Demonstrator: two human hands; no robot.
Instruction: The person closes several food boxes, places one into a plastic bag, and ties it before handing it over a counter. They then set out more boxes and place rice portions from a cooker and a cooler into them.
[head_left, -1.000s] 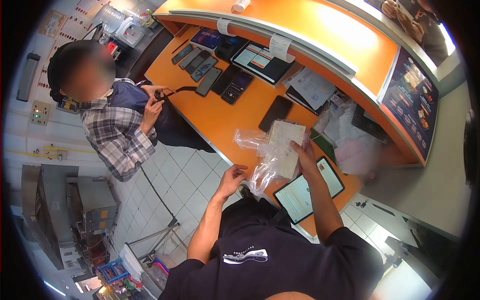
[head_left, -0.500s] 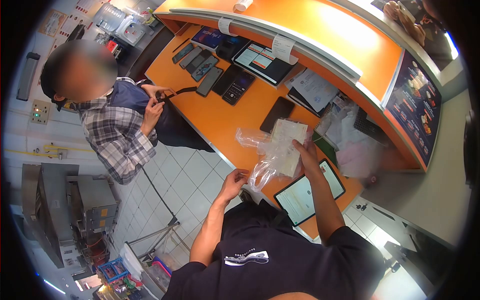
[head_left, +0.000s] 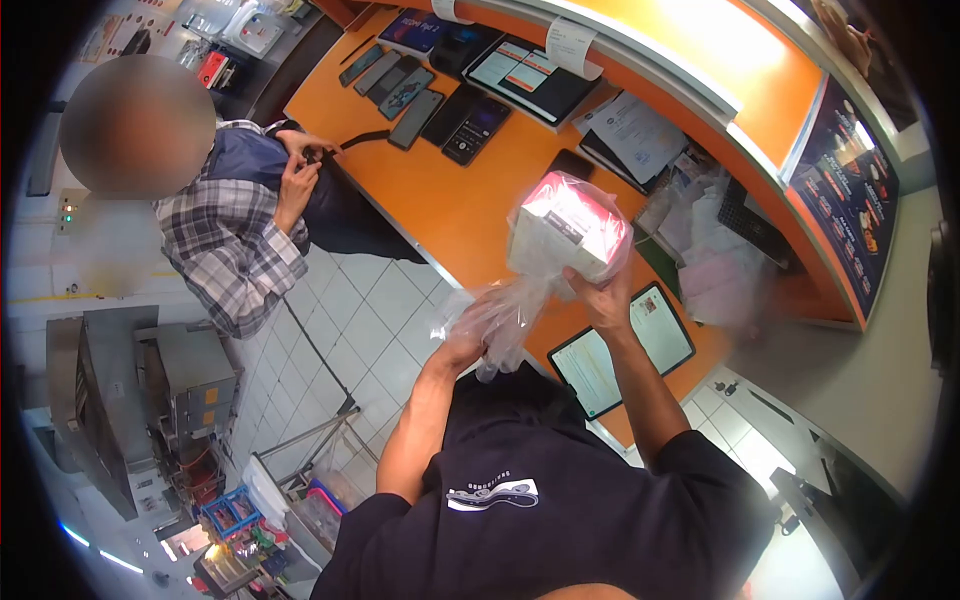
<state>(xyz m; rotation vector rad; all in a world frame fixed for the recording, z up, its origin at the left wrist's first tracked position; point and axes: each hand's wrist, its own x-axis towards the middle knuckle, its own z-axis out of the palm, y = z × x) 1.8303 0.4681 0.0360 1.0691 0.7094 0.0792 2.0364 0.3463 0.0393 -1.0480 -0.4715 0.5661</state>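
Observation:
A white and pink box (head_left: 572, 222) sits inside a clear plastic bag (head_left: 540, 286), raised above the orange counter. My right hand (head_left: 602, 298) grips the box through the bag from its near right side. Lower and to the left, my left hand (head_left: 468, 338) is closed on the loose end of the bag, its fingers partly covered by plastic. A tablet (head_left: 640, 350) showing a lit page lies near my right forearm. Behind the box, a dark phone (head_left: 570, 165) is partly hidden.
Several phones (head_left: 410, 95) and a second tablet (head_left: 520, 85) lie along the orange counter (head_left: 400, 190). Papers (head_left: 635, 135) and plastic bags (head_left: 705, 235) fill the shelf at right. Another person (head_left: 240, 210) stands at left, hands on a dark strap.
The bagged box has been lifted and turned, bringing its pink and white face into view. My left hand, apart from it before, now holds the bag's loose end.

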